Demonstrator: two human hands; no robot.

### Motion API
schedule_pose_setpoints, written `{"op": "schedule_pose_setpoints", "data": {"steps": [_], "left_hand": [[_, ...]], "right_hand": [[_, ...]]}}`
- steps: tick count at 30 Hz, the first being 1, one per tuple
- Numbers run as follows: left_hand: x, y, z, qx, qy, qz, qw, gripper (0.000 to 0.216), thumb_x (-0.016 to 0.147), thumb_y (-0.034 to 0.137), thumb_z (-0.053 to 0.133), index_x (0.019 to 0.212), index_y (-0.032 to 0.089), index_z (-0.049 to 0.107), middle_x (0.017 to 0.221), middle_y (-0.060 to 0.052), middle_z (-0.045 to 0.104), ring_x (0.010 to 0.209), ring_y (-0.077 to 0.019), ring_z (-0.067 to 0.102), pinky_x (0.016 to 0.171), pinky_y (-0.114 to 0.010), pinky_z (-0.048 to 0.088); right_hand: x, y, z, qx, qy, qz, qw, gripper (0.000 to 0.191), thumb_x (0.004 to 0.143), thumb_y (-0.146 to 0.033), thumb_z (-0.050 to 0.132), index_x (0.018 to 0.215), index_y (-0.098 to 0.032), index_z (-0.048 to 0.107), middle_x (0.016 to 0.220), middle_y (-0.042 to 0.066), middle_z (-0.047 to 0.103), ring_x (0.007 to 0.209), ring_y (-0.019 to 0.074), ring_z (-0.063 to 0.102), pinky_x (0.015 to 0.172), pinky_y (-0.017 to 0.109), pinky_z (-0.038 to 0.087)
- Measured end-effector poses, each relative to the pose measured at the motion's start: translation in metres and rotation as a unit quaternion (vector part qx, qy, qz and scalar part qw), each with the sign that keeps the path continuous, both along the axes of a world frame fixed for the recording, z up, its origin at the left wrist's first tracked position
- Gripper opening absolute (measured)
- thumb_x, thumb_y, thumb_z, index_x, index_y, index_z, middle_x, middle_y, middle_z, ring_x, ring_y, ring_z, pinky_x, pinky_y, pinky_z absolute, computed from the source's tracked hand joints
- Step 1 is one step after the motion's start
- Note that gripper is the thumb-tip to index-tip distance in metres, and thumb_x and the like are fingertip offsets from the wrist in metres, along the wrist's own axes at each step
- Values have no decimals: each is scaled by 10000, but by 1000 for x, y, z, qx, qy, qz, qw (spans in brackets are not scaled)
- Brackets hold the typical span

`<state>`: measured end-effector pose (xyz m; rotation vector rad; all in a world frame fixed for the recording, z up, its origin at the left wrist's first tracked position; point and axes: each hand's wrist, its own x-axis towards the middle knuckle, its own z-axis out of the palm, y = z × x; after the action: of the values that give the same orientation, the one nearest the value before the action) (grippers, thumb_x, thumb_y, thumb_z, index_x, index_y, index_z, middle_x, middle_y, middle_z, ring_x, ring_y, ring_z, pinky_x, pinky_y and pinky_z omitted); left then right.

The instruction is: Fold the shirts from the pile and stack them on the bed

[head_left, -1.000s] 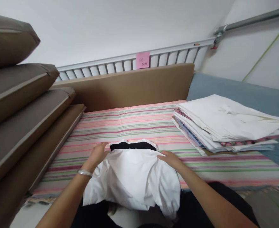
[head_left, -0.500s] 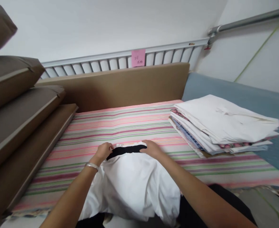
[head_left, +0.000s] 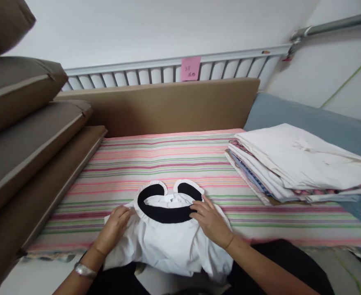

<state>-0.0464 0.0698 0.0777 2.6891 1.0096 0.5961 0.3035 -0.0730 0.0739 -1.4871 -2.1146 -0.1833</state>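
Note:
A white garment with a black, white-edged rounded collar lies on the striped sheet and hangs over the near edge. My left hand pinches the fabric just left of the collar, fingers curled. My right hand rests on the garment at the collar's right end, fingertips pressing the black band. A silver bracelet sits on my left wrist.
A stack of folded white and patterned clothes lies at the right on the sheet. Brown cushions are piled at the left. A brown board and a white railing with a pink note stand behind. Blue fabric is at the far right.
Both hands drew back toward me along the garment. The collar, earlier a flat black strip, now lies spread in a rounded shape on the sheet.

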Motion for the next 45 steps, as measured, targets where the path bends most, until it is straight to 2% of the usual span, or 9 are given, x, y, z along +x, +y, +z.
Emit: {"op": "schedule_pose_setpoints", "data": {"steps": [6,13,18,23,27,32,37,42,45], "left_hand": [[62,-20,32,18,-25,-48,998,264,875,215,434,1084,235,593,1047,-73,635,1010,-202,554,953,-421,415],[142,-28,15,-66,153,-62,984,280,769,251,608,1048,220,619,1016,-70,652,1047,-266,547,1060,-568,214],[136,-26,19,-82,111,-57,989,157,804,209,556,924,214,656,906,-51,662,943,-218,582,1025,-482,293],[124,-15,36,-52,7,-22,998,212,865,305,477,913,201,656,850,-57,657,857,-203,580,883,-403,405],[121,-11,43,-28,-48,12,998,206,860,319,488,853,184,643,846,-64,662,820,-202,582,796,-371,438],[124,-30,41,41,-57,-13,997,181,877,279,461,835,201,619,755,-19,619,774,-177,570,916,-446,406],[128,-53,43,77,-68,-49,993,158,880,255,460,849,210,608,746,-3,594,774,-151,561,976,-465,384],[116,-60,34,69,-88,-56,992,174,865,234,486,1004,236,590,946,-35,636,940,-178,574,998,-474,382],[88,-43,17,57,-151,48,986,314,862,253,486,1174,224,513,1180,-96,579,1116,-216,519,982,-459,410]], "right_hand": [[-2,-15,5,-67,58,-22,996,389,732,-29,436,940,-262,667,1070,43,663,1157,232,518,1058,574,273],[7,-13,8,-20,162,-146,976,292,842,-165,436,1050,-231,629,1149,77,624,1133,216,531,1024,464,363],[32,-12,-6,-106,227,-276,928,394,743,-256,569,1129,-185,597,1140,108,623,1076,265,553,945,437,430],[29,-6,-10,-132,291,-267,909,194,788,-286,511,864,-206,670,885,61,678,882,231,610,825,368,469],[27,-3,-3,-135,303,-266,905,181,784,-250,513,864,-203,668,905,58,676,889,226,611,834,368,465],[20,-5,34,-84,232,-238,939,262,812,-161,464,996,-192,647,1009,73,651,988,214,571,899,373,432],[-17,9,79,-149,99,-61,982,267,797,-258,601,1060,-246,643,1050,39,658,1017,211,551,943,370,376],[-35,20,73,-236,21,-59,970,132,816,-214,564,858,-219,689,859,37,684,906,204,588,925,375,364],[-27,18,64,-230,37,-82,969,157,835,-208,523,859,-211,678,850,37,678,886,201,590,934,385,356]]}}
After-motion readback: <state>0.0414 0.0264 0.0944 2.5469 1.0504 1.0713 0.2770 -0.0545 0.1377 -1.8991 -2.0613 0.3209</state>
